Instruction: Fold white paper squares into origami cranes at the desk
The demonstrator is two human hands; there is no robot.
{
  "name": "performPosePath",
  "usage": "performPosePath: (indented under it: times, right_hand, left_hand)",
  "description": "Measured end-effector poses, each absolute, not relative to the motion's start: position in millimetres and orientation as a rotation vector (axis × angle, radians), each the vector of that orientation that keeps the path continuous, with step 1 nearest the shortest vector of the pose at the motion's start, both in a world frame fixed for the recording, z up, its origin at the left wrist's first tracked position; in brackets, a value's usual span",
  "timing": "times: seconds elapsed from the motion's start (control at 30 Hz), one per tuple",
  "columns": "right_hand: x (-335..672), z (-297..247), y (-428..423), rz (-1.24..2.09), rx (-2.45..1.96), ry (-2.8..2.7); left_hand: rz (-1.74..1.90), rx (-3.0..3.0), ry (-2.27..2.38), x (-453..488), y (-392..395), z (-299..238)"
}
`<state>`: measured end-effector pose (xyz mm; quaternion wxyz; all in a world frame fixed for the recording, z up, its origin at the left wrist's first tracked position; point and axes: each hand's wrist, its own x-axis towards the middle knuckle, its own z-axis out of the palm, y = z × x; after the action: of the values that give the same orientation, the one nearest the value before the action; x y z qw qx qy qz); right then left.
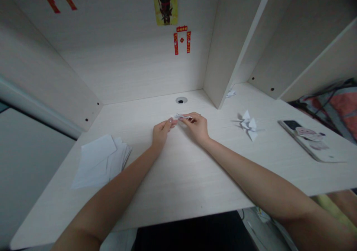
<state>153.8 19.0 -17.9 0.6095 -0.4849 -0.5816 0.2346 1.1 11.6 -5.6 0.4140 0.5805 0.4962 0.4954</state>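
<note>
Pale wood-look cubby, red paper stickers [182,40] on the back panel [125,65], and a light bench [173,180] with a round cable hole [181,100] near the rear. Small white paper piece [180,116] is up in front of that hole, between the two hands, well out from the near edge of the bench. It looks thin and folded, and as far as I can tell its long axis runs side to side, hand to hand. It sits right at the fingertips, so neither hand is really nearer: left hand [161,135] is at its left end, right hand [200,128] at its right, with more of the paper showing on the right hand's side. Both sets of fingers look closed in a pinch, thumb against finger, with the paper between them. Exact folds are too small and blurry to call, sorry. Off to the left there's a loose stack of white paper [97,158]; over to the right, some pointy folded paper [248,125], then a phone [309,141] further along.
</note>
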Motion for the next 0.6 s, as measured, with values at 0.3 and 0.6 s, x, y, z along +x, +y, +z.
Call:
performPosePath:
  times: [0.3,0.6]
  right_hand:
    - [152.9,-19.0,15.1,0.398,-1.124,-1.607]
    - [155.2,-20.3,15.3,0.285,-1.121,-1.716]
  left_hand:
    - [1.261,1.378,1.264,1.2,14.7,-7.5]
    - [1.267,1.326,1.265,2.8,14.1,-5.2]
